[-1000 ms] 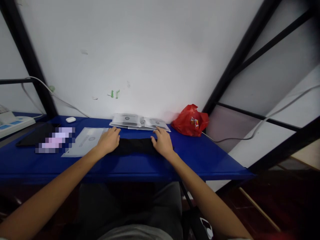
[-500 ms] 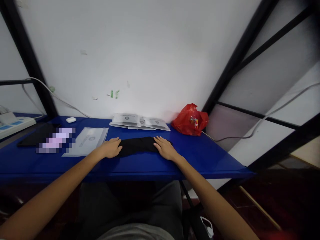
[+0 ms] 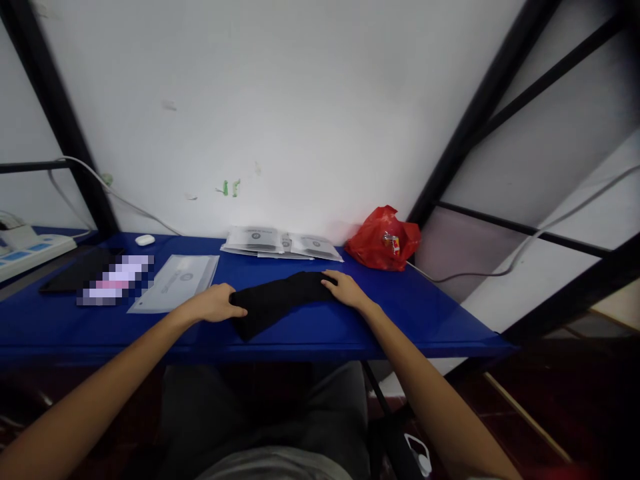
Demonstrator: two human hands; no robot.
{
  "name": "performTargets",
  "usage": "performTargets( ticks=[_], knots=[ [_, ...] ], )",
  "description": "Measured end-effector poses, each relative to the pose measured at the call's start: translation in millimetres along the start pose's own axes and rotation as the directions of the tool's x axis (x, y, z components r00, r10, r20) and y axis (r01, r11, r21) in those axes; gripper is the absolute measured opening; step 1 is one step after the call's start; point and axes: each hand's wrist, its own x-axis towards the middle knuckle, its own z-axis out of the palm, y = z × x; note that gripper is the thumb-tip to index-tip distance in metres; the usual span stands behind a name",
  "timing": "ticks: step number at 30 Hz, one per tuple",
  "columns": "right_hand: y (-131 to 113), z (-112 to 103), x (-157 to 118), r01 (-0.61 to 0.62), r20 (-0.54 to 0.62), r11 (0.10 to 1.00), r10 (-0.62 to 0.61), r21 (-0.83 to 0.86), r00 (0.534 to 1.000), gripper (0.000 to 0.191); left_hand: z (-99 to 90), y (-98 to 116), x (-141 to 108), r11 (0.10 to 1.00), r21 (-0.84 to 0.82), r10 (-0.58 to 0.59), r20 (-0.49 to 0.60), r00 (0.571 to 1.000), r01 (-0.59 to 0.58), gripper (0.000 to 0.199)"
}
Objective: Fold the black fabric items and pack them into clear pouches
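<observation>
A folded piece of black cloth (image 3: 280,297) lies lengthwise across the blue table, its left part angled toward the front edge. My left hand (image 3: 216,304) pinches its left end, thumb on top and fingers behind the edge. At the other end, my right hand (image 3: 346,289) is closed on the right edge with thumb and fingers. The fingertips of both hands are partly hidden by the cloth. Left of my left hand lies a flat frosted plastic bag (image 3: 176,283) with a printed round mark.
Several frosted bags (image 3: 255,238) are stacked against the wall. A red plastic bag (image 3: 383,240) sits at the back right. On the left are a phone with a blurred screen (image 3: 116,280), a black tablet-like slab (image 3: 65,275), a white earbud case (image 3: 145,240) and a power strip (image 3: 43,252).
My hands have gone from lying flat on the cloth to gripping its ends. The cloth's left end has swung toward the front edge and looks wider; my right hand has shifted slightly right.
</observation>
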Motion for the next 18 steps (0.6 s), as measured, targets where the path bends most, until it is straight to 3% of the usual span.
performTargets(
  ticks=[4, 10, 13, 18],
  knots=[
    [-10, -4, -8, -0.001, -0.017, 1.000, 0.001, -0.018, 1.000, 0.037, -4.9, -4, 0, 1.000, -0.011, -0.002, -0.119, 0.993, 0.000, 0.024],
    [-31, -12, -22, 0.048, -0.022, 0.997, -0.047, 0.057, 0.999, 0.045, -46.7, -27, 4, 0.989, -0.013, -0.142, -0.367, 0.919, 0.147, 0.030],
    [-30, -7, -23, 0.034, -0.059, 0.996, -0.030, 0.078, 0.998, 0.043, -62.9, -29, 4, 0.975, -0.043, -0.215, -0.398, 0.892, 0.216, 0.029],
    [-21, 5, -23, 0.046, -0.070, 0.996, -0.040, 0.074, 0.997, 0.041, -66.8, -19, 7, 0.977, -0.042, -0.209, -0.378, 0.902, 0.209, 0.030]
  ],
)
